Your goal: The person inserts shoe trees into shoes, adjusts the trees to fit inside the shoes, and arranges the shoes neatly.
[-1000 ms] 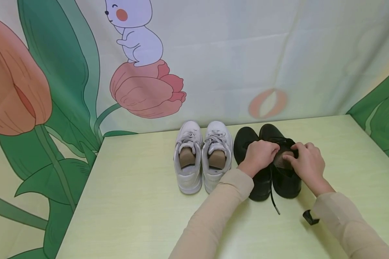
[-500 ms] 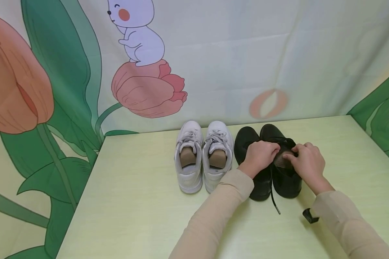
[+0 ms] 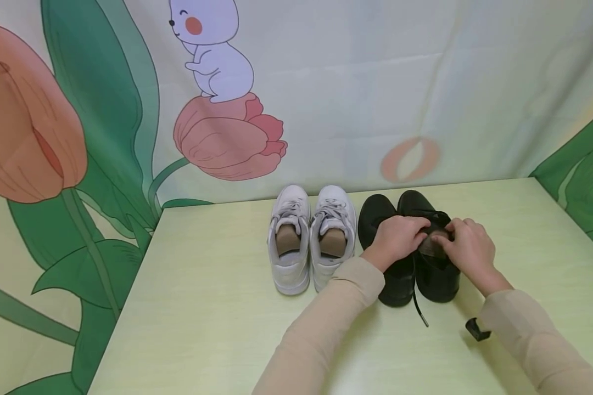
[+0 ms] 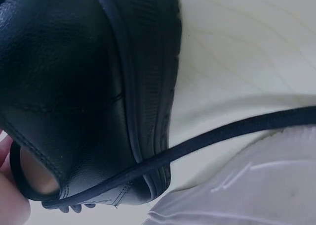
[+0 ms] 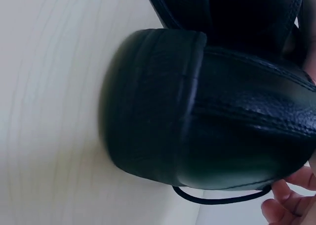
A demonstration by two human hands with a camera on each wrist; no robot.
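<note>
A pair of black leather lace-up shoes stands at the right of the table, toes away from me. At the opening of the right-hand black shoe (image 3: pixel 438 285), both hands work close together. My left hand (image 3: pixel 397 237) reaches across the left black shoe (image 3: pixel 374 211) and pinches the inner side of the opening with curled fingers. From the outer side, my right hand (image 3: pixel 470 248) grips the opposite edge, thumb over the inside. One black lace (image 3: pixel 420 310) hangs between the heels onto the table; it also crosses the left wrist view. In the right wrist view, curled fingers (image 5: pixel 289 205) meet the shoe's upper.
Left of the black pair stand two white sneakers (image 3: pixel 290 277) with tan inserts inside. They sit near the back edge of the pale table (image 3: pixel 202 307), against a tulip-printed cloth (image 3: pixel 326 109). A small black device (image 3: pixel 477 329) sticks out at my right cuff.
My left fingertips have shifted slightly right over the shoe's opening. The right hand keeps nearly the same place, and the shoes stay put while the head view drifts a little.
</note>
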